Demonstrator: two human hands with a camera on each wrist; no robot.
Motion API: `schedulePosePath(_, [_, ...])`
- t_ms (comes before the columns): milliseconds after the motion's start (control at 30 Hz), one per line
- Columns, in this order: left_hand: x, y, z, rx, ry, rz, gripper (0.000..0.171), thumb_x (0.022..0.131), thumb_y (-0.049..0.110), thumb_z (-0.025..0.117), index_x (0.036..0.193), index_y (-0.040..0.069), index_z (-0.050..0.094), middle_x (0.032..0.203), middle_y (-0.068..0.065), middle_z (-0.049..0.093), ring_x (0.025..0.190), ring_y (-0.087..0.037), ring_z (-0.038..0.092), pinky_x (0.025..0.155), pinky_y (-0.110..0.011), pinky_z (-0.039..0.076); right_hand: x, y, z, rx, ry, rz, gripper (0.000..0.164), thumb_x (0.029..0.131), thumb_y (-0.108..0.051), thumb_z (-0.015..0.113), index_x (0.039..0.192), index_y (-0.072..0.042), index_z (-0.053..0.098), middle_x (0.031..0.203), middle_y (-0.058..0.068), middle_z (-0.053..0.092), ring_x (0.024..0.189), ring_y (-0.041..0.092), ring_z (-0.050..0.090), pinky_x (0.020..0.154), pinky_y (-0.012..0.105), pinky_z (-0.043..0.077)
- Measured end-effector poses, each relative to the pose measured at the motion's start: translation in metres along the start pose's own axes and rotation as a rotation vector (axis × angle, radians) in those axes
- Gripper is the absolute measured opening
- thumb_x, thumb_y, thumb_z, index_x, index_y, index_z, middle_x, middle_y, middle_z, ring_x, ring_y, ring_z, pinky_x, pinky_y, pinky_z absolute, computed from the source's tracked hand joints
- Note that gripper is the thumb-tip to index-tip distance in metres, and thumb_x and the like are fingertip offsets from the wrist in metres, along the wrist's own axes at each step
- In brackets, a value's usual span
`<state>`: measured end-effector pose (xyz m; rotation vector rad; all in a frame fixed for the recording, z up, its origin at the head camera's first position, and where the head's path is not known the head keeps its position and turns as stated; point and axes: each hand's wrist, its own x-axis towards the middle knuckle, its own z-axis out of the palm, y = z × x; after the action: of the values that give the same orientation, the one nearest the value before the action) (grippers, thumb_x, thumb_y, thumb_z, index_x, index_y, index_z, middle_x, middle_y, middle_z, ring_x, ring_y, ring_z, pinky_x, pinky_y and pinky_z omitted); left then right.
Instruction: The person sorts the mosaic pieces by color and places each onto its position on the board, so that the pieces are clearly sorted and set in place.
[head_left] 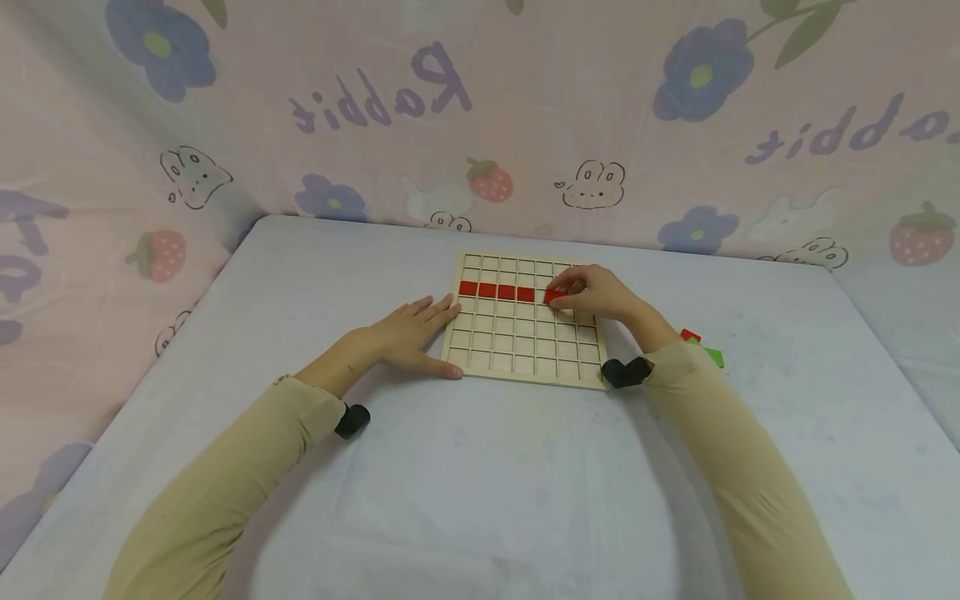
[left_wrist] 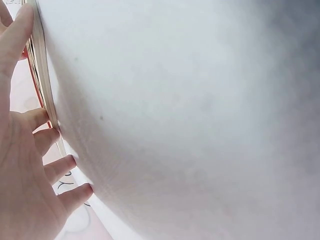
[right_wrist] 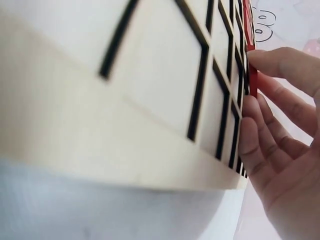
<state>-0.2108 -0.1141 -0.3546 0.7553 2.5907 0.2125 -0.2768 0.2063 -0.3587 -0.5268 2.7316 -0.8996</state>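
Note:
A pale wooden grid board [head_left: 525, 383] lies flat on the table, with several red square tiles [head_left: 487, 290] in a row across its upper part. My right hand [head_left: 596, 293] pinches another red tile [head_left: 553, 296] between thumb and fingers, just right of that row. In the right wrist view the red tile [right_wrist: 253, 82] stands tilted against the board's grid. My left hand [head_left: 412, 335] lies at the board's left edge, fingers spread. Its thumb and fingertips touch the board's side [left_wrist: 42, 75] in the left wrist view.
Right of the board, partly behind the right forearm, lie a red piece [head_left: 690, 335] and green pieces [head_left: 714, 357]. A white cloth covers the table [head_left: 480, 483]. Behind it hangs a printed curtain [head_left: 525, 108]. Each wrist carries a black camera mount [head_left: 352, 421].

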Motion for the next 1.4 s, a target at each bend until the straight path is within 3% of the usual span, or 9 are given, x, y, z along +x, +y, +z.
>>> schedulePosePath(1000, [-0.0003,0.0005,-0.0004,-0.003,0.001,-0.003,0.106,0.081,0.07,0.057,0.156,0.016,0.004,0.163,-0.003,-0.005,0.149,-0.033,-0.002,0.12,-0.051,0.005,0.0044,-0.0067,0.0023,0.035,0.003,0.043,0.036,0.084,-0.021,0.074,0.118,-0.008,0.069,0.105,0.015,0.066,0.086,0.02,0.054,0.071,0.029,0.043])
schedulePosePath(1233, [-0.0006,0.0004,-0.0002,-0.001,0.002,0.0,0.106,0.082,0.069,0.057,0.156,0.015,0.004,0.162,-0.003,-0.005,0.149,-0.033,-0.002,0.12,-0.051,0.005,0.0055,-0.0066,0.0035,0.055,-0.005,0.051,0.037,0.085,-0.02,0.073,0.119,-0.007,0.068,0.114,0.015,0.065,0.096,0.022,0.055,0.075,0.029,0.043])
schedulePosePath(1400, [-0.0011,0.001,-0.0005,0.0,0.007,0.006,0.106,0.082,0.069,0.057,0.156,0.014,0.004,0.162,-0.004,-0.005,0.149,-0.034,-0.001,0.12,-0.051,0.005,0.005,-0.0079,0.0039,0.052,0.002,0.054,0.037,0.085,-0.019,0.073,0.119,-0.006,0.068,0.111,0.016,0.063,0.093,0.022,0.053,0.073,0.03,0.042])
